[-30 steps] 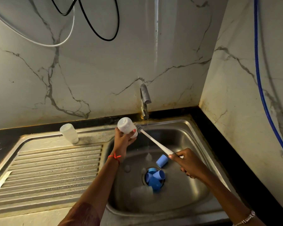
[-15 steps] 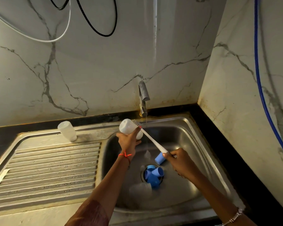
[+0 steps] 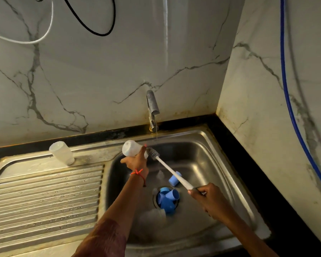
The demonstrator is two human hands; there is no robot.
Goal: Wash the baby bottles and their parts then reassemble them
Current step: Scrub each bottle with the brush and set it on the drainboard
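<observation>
While your left hand (image 3: 135,163) clamps the bottle (image 3: 130,149) and your right hand (image 3: 211,199) grips the brush (image 3: 171,172), steer the bristles (image 3: 153,153) straight into its mouth, then twist.

I am wearing a red thread (image 3: 137,173) knotted around my left wrist, and a maroon patterned sleeve (image 3: 105,238) above it.

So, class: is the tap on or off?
On. A thin stream of water falls from the tap toward the sink below.
</observation>
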